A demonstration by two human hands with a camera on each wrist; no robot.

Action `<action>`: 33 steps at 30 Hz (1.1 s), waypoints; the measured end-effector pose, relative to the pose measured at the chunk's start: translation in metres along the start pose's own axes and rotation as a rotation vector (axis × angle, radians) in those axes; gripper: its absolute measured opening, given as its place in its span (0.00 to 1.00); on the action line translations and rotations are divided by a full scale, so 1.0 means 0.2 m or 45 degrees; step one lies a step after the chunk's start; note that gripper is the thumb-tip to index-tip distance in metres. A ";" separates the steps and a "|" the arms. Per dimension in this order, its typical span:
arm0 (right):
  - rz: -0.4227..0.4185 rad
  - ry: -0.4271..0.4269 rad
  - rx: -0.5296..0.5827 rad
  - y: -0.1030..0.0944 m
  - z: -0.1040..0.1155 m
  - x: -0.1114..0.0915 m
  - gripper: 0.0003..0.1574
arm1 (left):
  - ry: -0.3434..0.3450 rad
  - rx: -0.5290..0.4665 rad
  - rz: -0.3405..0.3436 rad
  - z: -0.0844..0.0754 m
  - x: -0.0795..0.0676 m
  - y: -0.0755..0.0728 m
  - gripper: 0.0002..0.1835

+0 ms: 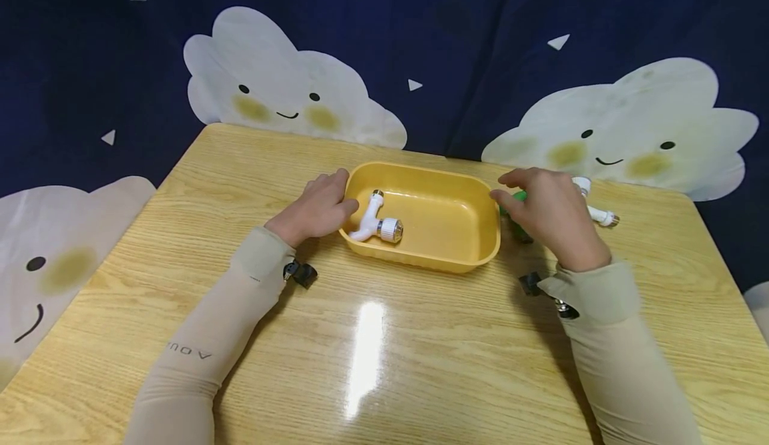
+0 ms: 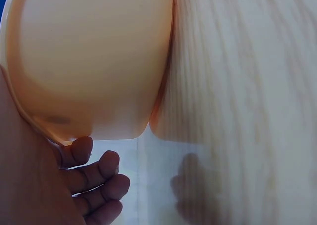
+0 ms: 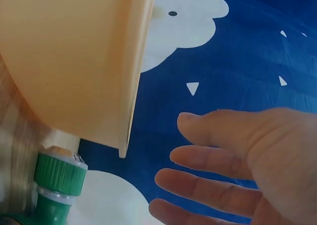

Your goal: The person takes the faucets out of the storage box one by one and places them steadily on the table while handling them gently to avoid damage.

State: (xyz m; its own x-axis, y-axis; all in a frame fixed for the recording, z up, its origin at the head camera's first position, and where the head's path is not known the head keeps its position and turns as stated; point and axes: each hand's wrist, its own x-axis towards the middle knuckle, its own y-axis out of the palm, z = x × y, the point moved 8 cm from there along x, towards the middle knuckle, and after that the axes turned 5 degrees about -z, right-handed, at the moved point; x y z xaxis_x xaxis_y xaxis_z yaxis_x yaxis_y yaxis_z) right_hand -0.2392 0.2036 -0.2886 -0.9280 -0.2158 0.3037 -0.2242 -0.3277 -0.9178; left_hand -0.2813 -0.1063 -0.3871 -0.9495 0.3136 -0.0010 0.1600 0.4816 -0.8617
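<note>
A yellow plastic basin stands on the table, with a white tap lying at the left inside it. My left hand holds the basin's left rim, its thumb over the edge and its fingers outside. In the left wrist view those fingers bend beside the basin wall. Just off the right rim is my right hand, fingers apart and nothing in them. The right wrist view shows a gap between this hand and the rim.
Partly hidden behind my right hand lies a green tap-like fitting, its ribbed green collar visible from the right wrist. Farther right is a white tap, also partly covered. A dark blue curtain with printed clouds hangs behind the wooden table.
</note>
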 end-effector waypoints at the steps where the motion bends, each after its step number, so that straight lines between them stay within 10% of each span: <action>1: 0.001 -0.006 -0.003 0.00 0.01 0.00 0.21 | 0.001 0.000 -0.004 0.00 0.00 0.00 0.15; 33: 0.060 -0.115 -0.027 0.06 0.19 -0.03 0.22 | 0.016 0.007 -0.024 -0.01 -0.01 0.00 0.14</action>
State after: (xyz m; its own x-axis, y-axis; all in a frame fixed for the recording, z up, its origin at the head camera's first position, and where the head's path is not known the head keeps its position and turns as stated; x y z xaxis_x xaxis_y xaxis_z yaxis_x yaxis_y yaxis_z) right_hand -0.2248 0.1656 -0.2926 -0.9072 -0.3129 0.2813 -0.1884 -0.2958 -0.9365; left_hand -0.2792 -0.1055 -0.3853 -0.9490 0.3146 0.0213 0.1406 0.4827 -0.8644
